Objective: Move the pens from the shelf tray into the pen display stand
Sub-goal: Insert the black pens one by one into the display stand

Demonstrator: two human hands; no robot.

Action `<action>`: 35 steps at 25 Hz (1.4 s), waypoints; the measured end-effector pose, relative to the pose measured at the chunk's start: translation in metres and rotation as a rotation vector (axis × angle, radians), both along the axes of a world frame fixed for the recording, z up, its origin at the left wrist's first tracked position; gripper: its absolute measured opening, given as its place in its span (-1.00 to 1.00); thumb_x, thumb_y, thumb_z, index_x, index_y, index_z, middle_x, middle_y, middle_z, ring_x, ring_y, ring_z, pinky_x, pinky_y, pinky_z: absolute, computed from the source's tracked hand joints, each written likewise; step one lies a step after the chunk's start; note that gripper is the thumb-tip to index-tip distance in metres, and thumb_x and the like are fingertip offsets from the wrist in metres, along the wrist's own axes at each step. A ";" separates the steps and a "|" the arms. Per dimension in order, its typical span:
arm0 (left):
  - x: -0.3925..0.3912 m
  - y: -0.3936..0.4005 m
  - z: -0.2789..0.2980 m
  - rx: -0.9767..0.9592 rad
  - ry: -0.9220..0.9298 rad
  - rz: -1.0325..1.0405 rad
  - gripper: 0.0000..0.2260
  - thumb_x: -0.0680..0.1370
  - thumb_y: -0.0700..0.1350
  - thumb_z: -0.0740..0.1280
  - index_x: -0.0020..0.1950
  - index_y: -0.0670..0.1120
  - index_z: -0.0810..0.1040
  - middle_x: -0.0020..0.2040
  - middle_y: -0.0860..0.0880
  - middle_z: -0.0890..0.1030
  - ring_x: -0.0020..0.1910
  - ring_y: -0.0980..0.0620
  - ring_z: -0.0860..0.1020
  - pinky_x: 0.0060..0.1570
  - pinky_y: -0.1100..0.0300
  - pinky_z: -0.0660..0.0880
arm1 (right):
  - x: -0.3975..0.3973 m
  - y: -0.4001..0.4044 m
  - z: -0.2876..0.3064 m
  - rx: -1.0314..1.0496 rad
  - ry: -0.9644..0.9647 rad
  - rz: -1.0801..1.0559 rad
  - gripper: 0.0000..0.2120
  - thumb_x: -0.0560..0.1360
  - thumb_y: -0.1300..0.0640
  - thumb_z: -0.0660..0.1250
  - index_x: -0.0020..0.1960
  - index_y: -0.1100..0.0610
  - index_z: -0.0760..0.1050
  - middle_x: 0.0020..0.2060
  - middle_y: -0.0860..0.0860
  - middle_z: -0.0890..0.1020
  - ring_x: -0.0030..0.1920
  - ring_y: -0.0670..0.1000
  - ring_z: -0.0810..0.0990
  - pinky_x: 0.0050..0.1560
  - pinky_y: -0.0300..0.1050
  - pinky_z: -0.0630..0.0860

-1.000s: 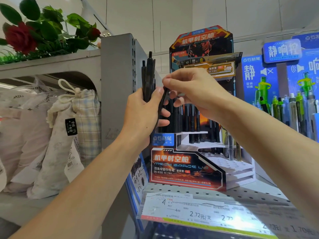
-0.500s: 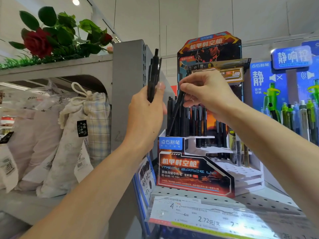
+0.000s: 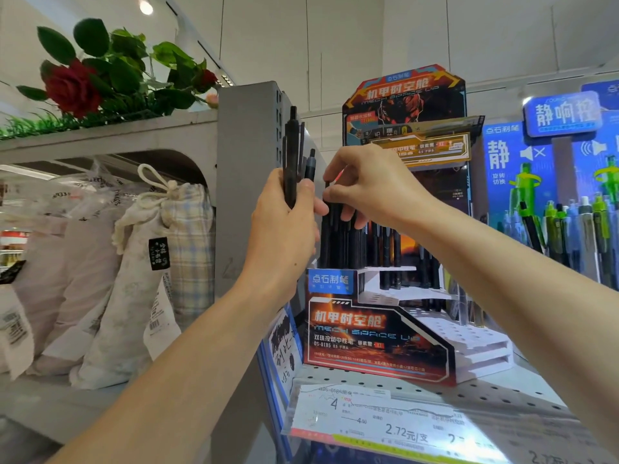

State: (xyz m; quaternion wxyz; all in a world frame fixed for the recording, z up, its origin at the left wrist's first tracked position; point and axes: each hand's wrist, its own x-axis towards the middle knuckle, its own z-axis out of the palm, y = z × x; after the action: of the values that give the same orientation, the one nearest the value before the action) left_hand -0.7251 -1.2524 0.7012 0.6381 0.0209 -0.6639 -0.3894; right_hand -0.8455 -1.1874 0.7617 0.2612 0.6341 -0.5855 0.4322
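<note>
My left hand (image 3: 284,229) grips a bundle of black pens (image 3: 292,152) upright, just left of the pen display stand (image 3: 378,336). The stand is a stepped cardboard rack with orange and black print. Its back rows hold several black pens (image 3: 355,244); its lower white steps show bare holes. My right hand (image 3: 371,185) hovers over the stand's back left corner. Its thumb and forefinger pinch the top of one black pen (image 3: 326,229) that stands upright in that row. The shelf tray is not in view.
A grey shelf upright (image 3: 248,162) rises directly behind my left hand. Cloth bags (image 3: 160,262) fill the shelf on the left, under a fake rose (image 3: 70,88). A blue display of green and grey pens (image 3: 569,229) stands on the right. Price labels (image 3: 385,426) line the perforated shelf's front edge.
My right hand drew one pen away from the bundle, tilted it down into the stand's back left row, and now holds it upright there. My left hand stayed beside the stand.
</note>
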 end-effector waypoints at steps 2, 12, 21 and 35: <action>0.002 0.000 -0.001 -0.013 -0.006 -0.019 -0.85 0.70 -0.03 0.19 -0.03 0.17 0.46 -0.33 0.08 0.60 -0.50 0.15 0.42 -0.54 0.32 0.40 | 0.000 0.000 0.002 -0.001 -0.004 -0.024 -0.83 0.56 0.18 0.42 0.12 0.19 0.55 -0.21 0.09 0.69 -0.36 -0.01 0.69 -0.43 -0.16 0.63; 0.004 0.000 -0.002 -0.047 -0.023 -0.001 -0.82 0.69 -0.02 0.21 -0.07 0.23 0.46 -0.32 0.09 0.62 -0.50 0.11 0.41 -0.56 0.29 0.39 | -0.005 0.000 0.006 0.025 0.216 -0.122 -0.83 0.57 0.12 0.40 0.13 0.12 0.66 -0.13 -0.10 0.61 -0.34 -0.30 0.53 -0.35 -0.45 0.43; -0.003 0.002 0.001 0.022 -0.056 -0.074 -0.89 0.69 -0.02 0.22 0.15 0.09 0.52 -0.25 0.02 0.70 -0.53 0.16 0.41 -0.55 0.31 0.38 | -0.006 0.012 0.008 -0.040 -0.354 0.382 -0.73 0.64 0.00 0.28 0.19 0.13 0.62 -0.13 -0.02 0.61 -0.31 -0.15 0.51 -0.36 -0.31 0.44; 0.002 -0.010 -0.002 -0.009 -0.038 0.070 -0.80 0.69 0.07 0.16 0.05 0.02 0.52 -0.35 0.02 0.58 -0.47 0.13 0.51 -0.53 0.29 0.44 | -0.035 0.023 0.018 -0.149 -0.438 0.270 -0.89 0.54 0.27 0.43 0.07 0.18 0.63 -0.17 0.06 0.68 -0.29 -0.06 0.68 -0.27 -0.19 0.65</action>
State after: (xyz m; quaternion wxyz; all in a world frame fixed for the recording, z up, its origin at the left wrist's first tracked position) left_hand -0.7233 -1.2622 0.6997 0.6386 0.0489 -0.6765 -0.3633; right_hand -0.8805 -1.1647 0.7799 0.1143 0.5771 -0.5048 0.6318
